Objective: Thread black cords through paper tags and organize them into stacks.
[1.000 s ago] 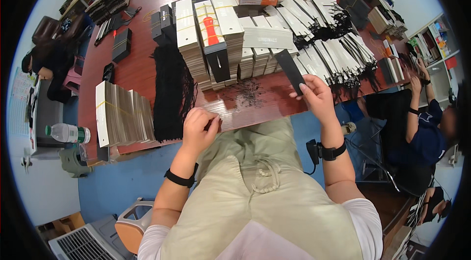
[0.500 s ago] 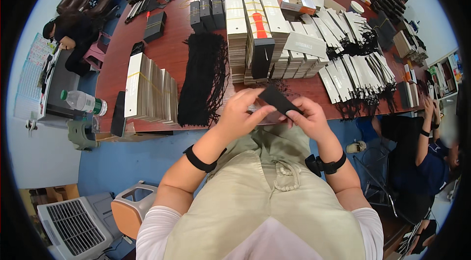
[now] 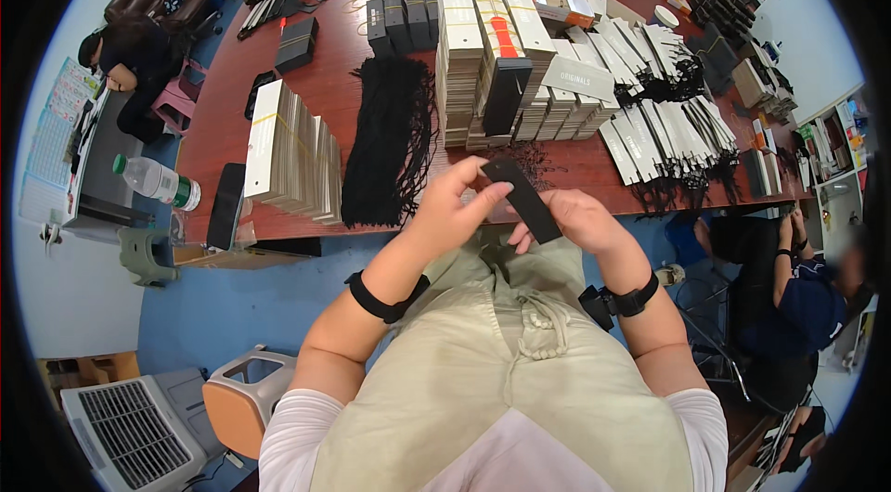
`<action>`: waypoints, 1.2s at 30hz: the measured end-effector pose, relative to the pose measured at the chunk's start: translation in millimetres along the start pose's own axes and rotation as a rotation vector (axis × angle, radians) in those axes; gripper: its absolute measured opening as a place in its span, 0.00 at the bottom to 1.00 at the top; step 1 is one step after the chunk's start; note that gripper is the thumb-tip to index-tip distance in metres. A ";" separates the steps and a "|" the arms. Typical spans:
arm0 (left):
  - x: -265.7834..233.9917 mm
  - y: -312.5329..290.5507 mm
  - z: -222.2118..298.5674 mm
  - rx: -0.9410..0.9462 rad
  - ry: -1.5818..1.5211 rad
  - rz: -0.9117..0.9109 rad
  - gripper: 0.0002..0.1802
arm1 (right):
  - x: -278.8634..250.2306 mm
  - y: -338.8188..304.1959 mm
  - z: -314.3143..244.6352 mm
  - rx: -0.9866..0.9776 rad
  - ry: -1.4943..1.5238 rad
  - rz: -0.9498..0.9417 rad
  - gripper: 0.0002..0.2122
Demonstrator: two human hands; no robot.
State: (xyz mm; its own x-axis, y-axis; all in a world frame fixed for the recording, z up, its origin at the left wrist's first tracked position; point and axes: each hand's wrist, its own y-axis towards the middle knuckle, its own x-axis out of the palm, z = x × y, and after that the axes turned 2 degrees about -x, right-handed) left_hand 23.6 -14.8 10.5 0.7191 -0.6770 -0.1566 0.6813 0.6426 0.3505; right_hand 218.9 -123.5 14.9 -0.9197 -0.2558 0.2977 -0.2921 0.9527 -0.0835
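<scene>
Above my lap, at the table's front edge, my left hand [image 3: 457,204] pinches a narrow black hang tag [image 3: 522,202] near its upper end, thumb on its face. A small hole shows at that end. My right hand [image 3: 580,223] is closed about the tag's lower right edge, some fingertips showing from behind it; its exact grip is partly hidden. Just beyond lie loose black strings [image 3: 529,161]. A thick bundle of black strings [image 3: 388,135] is spread to the left, beside a banded stack of cream tags [image 3: 288,153].
Tall cream tag stacks [image 3: 459,56] stand ahead, with a banded black tag stack [image 3: 507,95] before them. Strung cream tags [image 3: 650,153] lie to the right. A phone [image 3: 225,206] and water bottle [image 3: 156,182] are at left. A co-worker [image 3: 803,297] sits at right.
The black tag has turned steeper, its lower end swinging toward me. My right thumb has come off its face, and my left thumb now presses on it. The view has shifted slightly.
</scene>
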 end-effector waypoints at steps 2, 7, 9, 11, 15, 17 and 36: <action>-6.1 0.0 -0.8 -0.249 -0.406 -0.098 0.08 | -1.0 4.3 -7.3 0.044 0.185 -0.122 0.19; -13.1 0.1 4.2 -0.249 -0.402 -0.044 0.10 | 3.5 21.8 -12.0 0.045 0.168 -0.069 0.12; -15.6 -0.3 6.4 -0.312 -0.408 0.009 0.11 | 4.4 27.4 -13.2 -0.015 0.072 -0.031 0.09; -20.9 -3.8 -3.9 -0.311 -0.334 0.025 0.12 | 13.3 35.1 -13.8 -0.190 -0.057 0.314 0.07; -36.1 -13.8 -24.6 -0.122 0.330 0.109 0.12 | 12.0 49.9 -23.5 -0.310 -0.086 0.517 0.06; -42.3 -18.1 -33.8 0.012 0.781 0.195 0.12 | 12.3 59.3 -27.8 -0.357 -0.099 0.537 0.07; -64.4 -12.3 -25.0 -0.287 0.100 0.363 0.03 | -5.2 59.7 -5.8 0.156 -0.653 0.181 0.09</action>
State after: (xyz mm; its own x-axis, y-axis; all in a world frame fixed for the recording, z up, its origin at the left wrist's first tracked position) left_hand -27.7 29.9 -6.8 0.9180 -0.3612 -0.1638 0.3833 0.9142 0.1316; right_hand 207.7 -64.4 13.8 -0.9129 -0.1877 -0.3625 -0.1085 0.9676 -0.2279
